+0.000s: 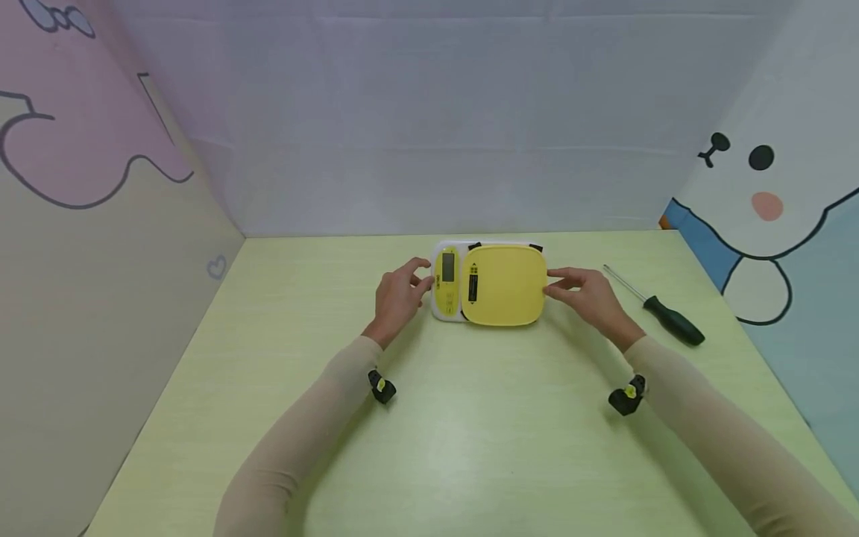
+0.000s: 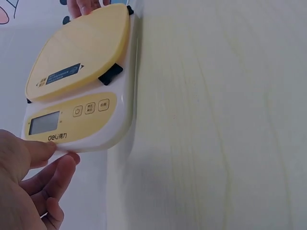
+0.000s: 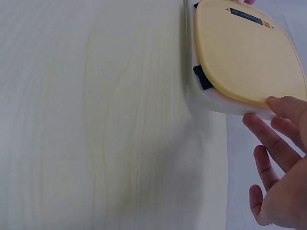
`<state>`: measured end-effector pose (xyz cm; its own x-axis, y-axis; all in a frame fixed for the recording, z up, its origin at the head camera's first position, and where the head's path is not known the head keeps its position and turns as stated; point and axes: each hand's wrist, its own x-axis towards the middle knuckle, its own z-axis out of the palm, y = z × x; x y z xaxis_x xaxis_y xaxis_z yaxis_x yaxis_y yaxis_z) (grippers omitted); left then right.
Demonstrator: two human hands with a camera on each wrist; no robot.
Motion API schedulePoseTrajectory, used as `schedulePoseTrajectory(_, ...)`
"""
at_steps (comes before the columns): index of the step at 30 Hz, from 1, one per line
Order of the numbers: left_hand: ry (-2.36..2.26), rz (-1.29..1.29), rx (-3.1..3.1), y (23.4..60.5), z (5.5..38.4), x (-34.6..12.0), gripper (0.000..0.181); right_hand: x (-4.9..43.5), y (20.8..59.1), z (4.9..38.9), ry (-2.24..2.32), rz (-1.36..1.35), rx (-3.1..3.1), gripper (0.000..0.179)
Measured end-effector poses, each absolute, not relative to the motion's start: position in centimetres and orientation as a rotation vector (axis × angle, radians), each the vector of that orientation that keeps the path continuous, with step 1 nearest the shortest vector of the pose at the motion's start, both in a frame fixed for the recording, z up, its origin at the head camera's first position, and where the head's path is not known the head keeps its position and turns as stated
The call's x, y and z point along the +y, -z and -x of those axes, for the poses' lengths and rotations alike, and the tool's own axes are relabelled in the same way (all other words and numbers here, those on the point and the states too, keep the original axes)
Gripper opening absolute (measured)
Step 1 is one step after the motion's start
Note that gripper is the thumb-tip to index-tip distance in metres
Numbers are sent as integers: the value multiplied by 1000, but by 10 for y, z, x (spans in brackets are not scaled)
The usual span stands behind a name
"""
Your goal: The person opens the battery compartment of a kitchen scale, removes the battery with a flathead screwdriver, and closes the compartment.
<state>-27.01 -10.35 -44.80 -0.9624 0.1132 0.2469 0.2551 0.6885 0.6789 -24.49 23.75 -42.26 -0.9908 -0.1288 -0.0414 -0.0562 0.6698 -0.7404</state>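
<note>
A white digital kitchen scale (image 1: 455, 317) with a yellow platform (image 1: 505, 287) lies near the table's back edge, its display (image 2: 44, 123) and buttons toward the left. My left hand (image 1: 397, 297) pinches its left end, thumb at the rim beside the display, fingers lower down. At the opposite end, my right hand (image 1: 587, 298) holds the scale, with the thumb (image 3: 287, 108) against the platform's edge and the index finger below. Black tabs (image 3: 203, 77) stick out from under the platform. Whether the scale's underside touches the table cannot be told.
A screwdriver (image 1: 673, 321) with a dark green handle lies right of the right hand, its shaft pointing back and left. The pale table (image 1: 456, 447) ends at a light cloth wall (image 1: 429, 119) behind the scale. Printed cartoon panels (image 1: 785, 224) stand at both sides.
</note>
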Motion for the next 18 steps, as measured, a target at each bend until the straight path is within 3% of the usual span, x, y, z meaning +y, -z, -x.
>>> schedulePoseTrajectory(18,1351,222,-2907,453,267,-108,32,242,423,243,1271,126,2596,51)
